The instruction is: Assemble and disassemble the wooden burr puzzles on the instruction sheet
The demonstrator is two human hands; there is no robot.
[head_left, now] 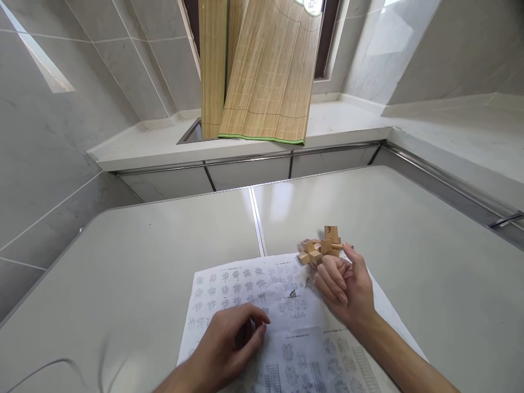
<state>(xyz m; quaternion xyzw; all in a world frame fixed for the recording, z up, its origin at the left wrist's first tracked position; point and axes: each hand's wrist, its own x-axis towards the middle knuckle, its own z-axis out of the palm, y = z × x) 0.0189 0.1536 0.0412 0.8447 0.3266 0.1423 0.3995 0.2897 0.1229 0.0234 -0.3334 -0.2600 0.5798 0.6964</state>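
So there's a little heap of wooden blocks (pixel 314 256) at the far right corner of a big printed sheet (pixel 273 328), and that's clearly where the action is. One block (pixel 331 233) stands up at the back with a dark number on it that looks like a 3, maybe flipped around. The rest are jumbled together, and I can't tell whether they're locked into each other or just piled up.

Right hand (pixel 354 289) is right at the heap: most of the fingers are curled in, with one digit reaching up to the end of a thin wooden piece (pixel 338 246). Looks like contact, but I honestly can't tell if it's gripping anything, since the curled fingers hide the palm side. Left hand (pixel 227 338) rests over the near part of the sheet, fingers loosely bent, gap between thumb and index finger, nothing visible in it, well apart from the wood.

My read: this is the touching-and-sorting stage, with the right hand working alone. The next move calls for a proper pinch on one piece without knocking its neighbours, and probably the left hand coming over to steady things. The small drawings on the sheet might be a guide, but they're too tiny to make out.
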